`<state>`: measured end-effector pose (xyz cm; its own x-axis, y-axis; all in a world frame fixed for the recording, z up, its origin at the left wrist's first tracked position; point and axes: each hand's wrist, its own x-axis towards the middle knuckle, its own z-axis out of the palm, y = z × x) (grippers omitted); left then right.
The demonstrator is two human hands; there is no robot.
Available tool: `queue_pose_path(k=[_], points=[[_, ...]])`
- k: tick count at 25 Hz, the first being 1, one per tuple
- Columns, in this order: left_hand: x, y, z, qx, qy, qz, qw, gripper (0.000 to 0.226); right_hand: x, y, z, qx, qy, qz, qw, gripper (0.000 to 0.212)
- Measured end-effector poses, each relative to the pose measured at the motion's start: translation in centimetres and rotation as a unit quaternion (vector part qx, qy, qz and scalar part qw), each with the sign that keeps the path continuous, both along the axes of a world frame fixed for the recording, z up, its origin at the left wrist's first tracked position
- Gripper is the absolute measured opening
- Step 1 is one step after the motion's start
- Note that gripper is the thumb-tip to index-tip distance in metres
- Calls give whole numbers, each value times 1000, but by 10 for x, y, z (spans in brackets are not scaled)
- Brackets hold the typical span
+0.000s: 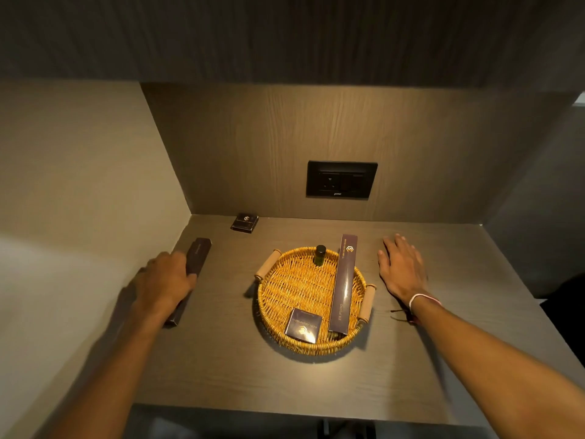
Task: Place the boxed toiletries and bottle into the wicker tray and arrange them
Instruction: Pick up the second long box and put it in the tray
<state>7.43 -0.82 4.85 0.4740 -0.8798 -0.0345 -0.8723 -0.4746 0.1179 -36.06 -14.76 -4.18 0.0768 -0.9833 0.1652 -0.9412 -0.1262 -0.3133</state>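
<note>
Left hand (167, 277) closed over the middle of a long dark box (193, 274) at the counter's left edge; box axis runs near-to-far, far end tipped slightly right. Small box (244, 222) loose at back wall, nearer the left hand. Wicker tray (294, 289) lies right of the grip, holding bottle (319, 255), square box (303, 324), dental-kit box (343, 283) lengthwise. Right hand (402, 267) flat, fingers spread, empty, just beside the tray.

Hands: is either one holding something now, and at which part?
The left hand grips the long dark box around its middle. The right hand holds nothing; it is open above the counter.
</note>
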Motion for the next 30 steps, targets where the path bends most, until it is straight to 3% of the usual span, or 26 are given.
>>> queue_pose_path(k=[2, 5, 8, 12, 15, 20, 30], points=[[1, 6, -3, 42, 33, 27, 998, 35, 2, -2, 1, -13, 2, 0, 1000, 46], [-8, 5, 3, 37, 34, 19, 999, 36, 3, -4, 2, -17, 0, -3, 1000, 45], [-24, -7, 32, -53, 48, 0, 997, 37, 3, -5, 3, -12, 3, -7, 1000, 47], [-77, -31, 69, -196, 154, -114, 962, 45, 3, -3, 3, -10, 0, -8, 1000, 48], [-125, -43, 68, -155, 205, -197, 946, 58, 3, -4, 4, -4, -5, -11, 1000, 49], [-159, -47, 47, -84, 145, -261, 951, 56, 2, -3, 2, -1, -7, -12, 1000, 49], [-175, -37, 22, -42, 14, -244, 969, 47, 2, -3, 3, -4, -13, -12, 1000, 49]])
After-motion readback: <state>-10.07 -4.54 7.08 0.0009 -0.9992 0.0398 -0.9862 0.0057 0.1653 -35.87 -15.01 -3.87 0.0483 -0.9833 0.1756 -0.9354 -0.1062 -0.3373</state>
